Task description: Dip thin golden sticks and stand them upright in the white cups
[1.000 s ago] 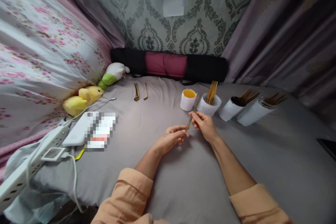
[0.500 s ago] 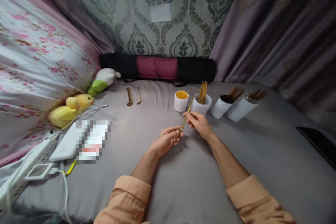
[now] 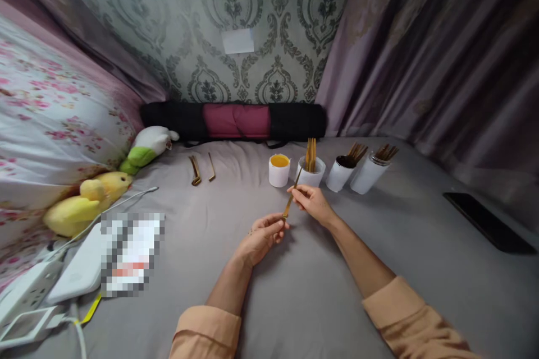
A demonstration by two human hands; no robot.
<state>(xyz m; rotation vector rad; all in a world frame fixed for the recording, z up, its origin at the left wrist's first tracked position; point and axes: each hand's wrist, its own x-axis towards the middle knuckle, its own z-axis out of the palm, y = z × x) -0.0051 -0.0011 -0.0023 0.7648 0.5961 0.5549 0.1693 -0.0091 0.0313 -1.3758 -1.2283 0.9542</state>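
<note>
Between my two hands is a slim gold-coloured stick (image 3: 289, 206), slanting up to the right. My left hand (image 3: 263, 235) is closed on its lower end, pinching it between thumb and fingers. My right hand (image 3: 312, 202) grips it higher up, with the pointed tip sticking out above the fingers. Just beyond the right hand stands a white cup (image 3: 311, 176) with several similar sticks upright in it. Left of that is a white cup with a yellow inside (image 3: 278, 173). Several gold sticks with bent ends (image 3: 195, 171) lie on the grey sheet, one apart (image 3: 211, 168).
Two tilted white containers (image 3: 340, 175) (image 3: 368, 174) with brown sticks lean at the right. A black phone (image 3: 488, 223) lies further right. On the left are plush toys (image 3: 86, 202), a power strip (image 3: 31, 291), cables and a white device (image 3: 78, 269). A rolled black-and-maroon bag (image 3: 236, 120) lines the wall.
The view has turned a little to the right and up, so the things appear shifted left and lower. Both hands keep hold of the gold stick, which has tilted slightly.
</note>
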